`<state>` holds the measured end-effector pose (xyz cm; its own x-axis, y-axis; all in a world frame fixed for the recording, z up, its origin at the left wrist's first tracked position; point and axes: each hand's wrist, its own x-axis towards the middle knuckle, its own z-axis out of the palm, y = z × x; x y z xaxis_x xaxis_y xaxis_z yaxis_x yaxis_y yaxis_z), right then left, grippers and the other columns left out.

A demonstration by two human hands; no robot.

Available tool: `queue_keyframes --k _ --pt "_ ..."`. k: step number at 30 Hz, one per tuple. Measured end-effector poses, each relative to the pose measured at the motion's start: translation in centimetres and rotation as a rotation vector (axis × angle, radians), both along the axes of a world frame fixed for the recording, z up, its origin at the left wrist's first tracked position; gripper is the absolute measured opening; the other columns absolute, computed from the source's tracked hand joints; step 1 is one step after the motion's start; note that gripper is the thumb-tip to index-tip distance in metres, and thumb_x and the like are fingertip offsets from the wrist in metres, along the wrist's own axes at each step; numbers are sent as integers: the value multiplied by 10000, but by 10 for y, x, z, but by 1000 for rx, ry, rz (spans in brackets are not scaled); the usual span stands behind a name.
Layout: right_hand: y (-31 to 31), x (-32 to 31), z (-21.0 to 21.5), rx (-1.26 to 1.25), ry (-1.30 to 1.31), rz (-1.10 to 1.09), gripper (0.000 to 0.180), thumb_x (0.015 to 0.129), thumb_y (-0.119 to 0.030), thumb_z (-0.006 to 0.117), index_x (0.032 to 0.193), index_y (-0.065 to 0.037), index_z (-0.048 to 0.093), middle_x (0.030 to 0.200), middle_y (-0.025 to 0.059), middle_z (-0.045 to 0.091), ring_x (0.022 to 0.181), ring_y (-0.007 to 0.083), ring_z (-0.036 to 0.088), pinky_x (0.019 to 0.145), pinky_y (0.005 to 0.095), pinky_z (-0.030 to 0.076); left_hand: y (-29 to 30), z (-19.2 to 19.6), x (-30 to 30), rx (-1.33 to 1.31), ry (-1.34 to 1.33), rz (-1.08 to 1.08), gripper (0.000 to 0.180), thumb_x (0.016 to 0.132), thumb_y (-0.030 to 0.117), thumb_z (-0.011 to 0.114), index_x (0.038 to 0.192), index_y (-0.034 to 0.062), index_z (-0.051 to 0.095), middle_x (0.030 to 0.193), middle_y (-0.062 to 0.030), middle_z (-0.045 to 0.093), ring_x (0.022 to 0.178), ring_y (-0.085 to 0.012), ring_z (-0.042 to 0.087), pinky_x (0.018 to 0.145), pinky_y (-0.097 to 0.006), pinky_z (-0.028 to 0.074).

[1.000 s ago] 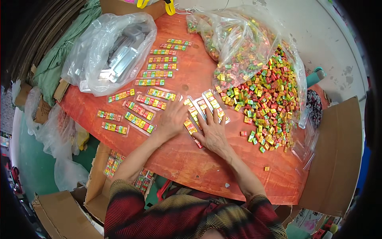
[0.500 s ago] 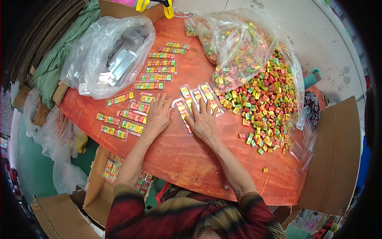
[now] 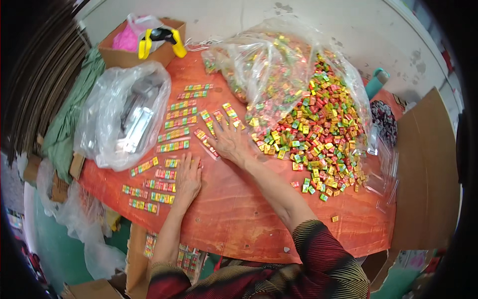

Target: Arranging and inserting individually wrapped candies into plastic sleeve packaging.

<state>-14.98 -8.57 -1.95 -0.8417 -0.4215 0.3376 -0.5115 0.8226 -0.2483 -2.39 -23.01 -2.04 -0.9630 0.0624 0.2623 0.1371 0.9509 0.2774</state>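
Note:
My right hand lies palm down with its fingers spread over several narrow clear trays, each filled with a row of small coloured wrapped cubes. Its fingertips hide part of the middle trays. To the left, my left hand rests flat at the right ends of similar filled trays. A bit of red shows beside its fingertips; what lies under the palm is hidden. A column of more filled trays runs up the table beyond it.
A heap of loose cubes spills from a big clear bag at the right. At the left stands a bag of shiny clear trays. Cardboard borders the right edge; an open carton with filled trays sits below the table.
The whole view has shifted, bringing the far box fully into sight. My right hand reaches slightly farther over its trays. My left hand stays beside the left group.

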Motion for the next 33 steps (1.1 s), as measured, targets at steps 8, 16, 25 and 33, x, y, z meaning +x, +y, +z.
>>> queue_keyframes --k 8,16,25,33 --pt "8 -13 8 -87 221 69 774 773 -478 545 1387 -131 227 1349 135 339 1248 355 290 908 650 247 -6 0 -6 -11 19 -36 396 828 164 526 1197 34 463 1290 -219 387 1208 -404 345 988 -493 276" --pt "4 15 5 -258 49 95 681 714 -443 628 1281 -149 392 1363 122 303 1240 412 274 928 673 205 -12 1 3 -149 44 40 455 848 199 531 1254 28 420 1340 -201 347 1265 -371 282 1033 -464 228" --pt "216 100 49 -433 51 98 267 690 -70 579 956 -62 592 947 121 578 904 296 541 769 394 427 63 16 23 -63 226 -142 406 861 222 510 1200 4 454 1311 -200 377 1256 -388 298 1019 -508 236" --pt "463 152 15 -18 266 -684 268 796 -189 550 1030 -64 588 1034 129 576 938 309 551 797 435 421 239 27 71 175 55 -923 441 752 224 630 1141 51 515 1269 -177 418 1230 -376 332 996 -523 248"
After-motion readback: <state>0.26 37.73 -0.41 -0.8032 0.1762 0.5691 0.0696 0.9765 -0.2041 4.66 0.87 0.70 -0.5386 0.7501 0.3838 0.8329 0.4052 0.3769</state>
